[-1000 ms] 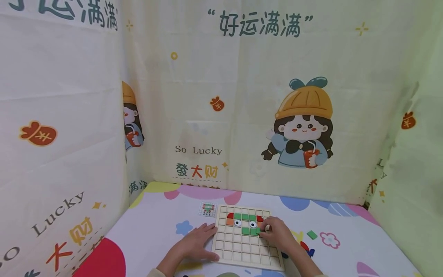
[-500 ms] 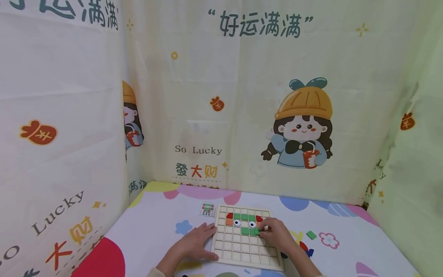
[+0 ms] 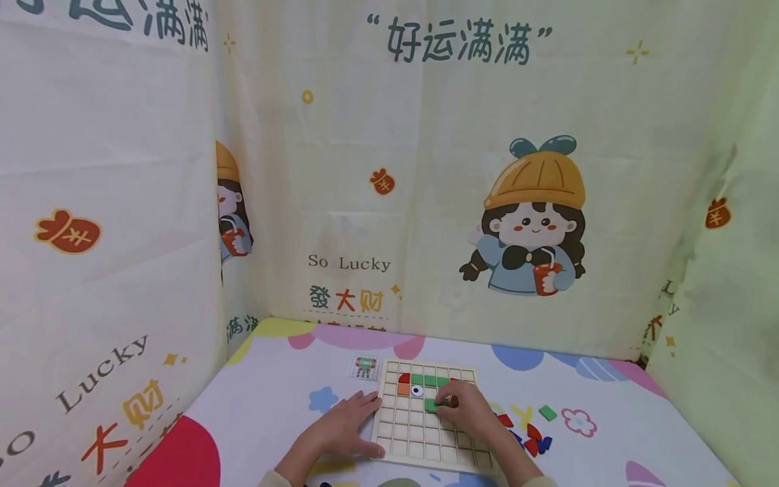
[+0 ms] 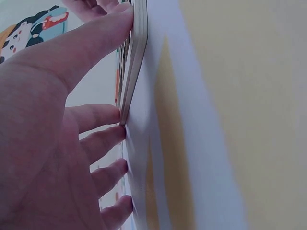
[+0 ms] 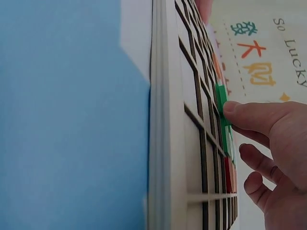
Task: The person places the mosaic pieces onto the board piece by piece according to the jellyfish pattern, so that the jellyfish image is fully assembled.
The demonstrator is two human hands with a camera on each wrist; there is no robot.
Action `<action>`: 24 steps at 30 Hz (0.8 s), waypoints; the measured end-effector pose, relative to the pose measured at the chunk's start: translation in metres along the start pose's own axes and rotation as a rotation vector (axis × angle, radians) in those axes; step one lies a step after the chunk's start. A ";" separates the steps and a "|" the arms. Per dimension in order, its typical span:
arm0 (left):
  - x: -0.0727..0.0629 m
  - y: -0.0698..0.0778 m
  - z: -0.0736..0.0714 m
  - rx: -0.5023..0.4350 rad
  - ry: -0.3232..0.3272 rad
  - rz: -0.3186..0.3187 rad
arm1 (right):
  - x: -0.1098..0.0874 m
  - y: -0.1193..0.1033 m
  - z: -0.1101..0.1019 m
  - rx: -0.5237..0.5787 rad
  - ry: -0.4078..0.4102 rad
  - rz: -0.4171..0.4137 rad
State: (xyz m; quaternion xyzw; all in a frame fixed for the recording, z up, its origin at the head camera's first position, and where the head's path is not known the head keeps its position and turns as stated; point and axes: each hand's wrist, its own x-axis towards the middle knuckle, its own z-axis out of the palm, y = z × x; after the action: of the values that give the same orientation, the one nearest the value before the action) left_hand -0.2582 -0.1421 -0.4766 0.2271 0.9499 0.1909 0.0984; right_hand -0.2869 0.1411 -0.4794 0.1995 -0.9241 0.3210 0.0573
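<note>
My left hand [image 3: 347,426] lies with spread, fairly straight fingers along the left edge of a wooden grid board [image 3: 414,433]. Its thumb and fingertips touch the board's side in the left wrist view. Over the board, my right hand [image 3: 468,412] has thumb and index finger together at a green tile [image 5: 221,96], apparently pinching it; its other fingers are loosely curled. The board bears green tiles [image 3: 426,381], a red corner piece [image 3: 404,379], an orange tile [image 3: 404,389] and an eye tile [image 3: 416,391]. My right hand hides the tiles at the right.
A small pattern card [image 3: 365,367] lies beyond the board's left corner. Right of the board are several loose red and blue pieces [image 3: 532,439] and a single green tile [image 3: 548,412]. Printed curtains [image 3: 353,223] stand behind and at both sides of the table.
My right hand has shifted left along the row of green tiles, now covering the right eye tile and uncovering more loose pieces. The left hand stays in place.
</note>
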 end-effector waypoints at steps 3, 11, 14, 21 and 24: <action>0.000 -0.001 -0.001 0.004 0.001 0.004 | 0.004 -0.003 0.003 -0.011 0.000 -0.003; 0.001 0.001 0.000 -0.005 -0.008 -0.014 | 0.010 -0.012 0.013 -0.027 0.007 -0.014; 0.000 0.001 -0.001 -0.008 -0.012 -0.013 | 0.011 -0.014 0.016 -0.012 0.005 -0.042; 0.000 0.001 0.000 -0.002 -0.005 -0.005 | 0.013 -0.017 0.019 -0.025 -0.019 -0.026; 0.000 0.001 0.000 -0.002 -0.003 -0.004 | 0.015 -0.017 0.016 -0.035 -0.049 -0.015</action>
State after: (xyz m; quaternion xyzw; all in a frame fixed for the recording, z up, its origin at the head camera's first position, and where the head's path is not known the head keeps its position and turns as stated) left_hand -0.2578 -0.1413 -0.4765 0.2256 0.9500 0.1912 0.1005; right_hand -0.2927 0.1138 -0.4788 0.2132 -0.9292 0.2992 0.0406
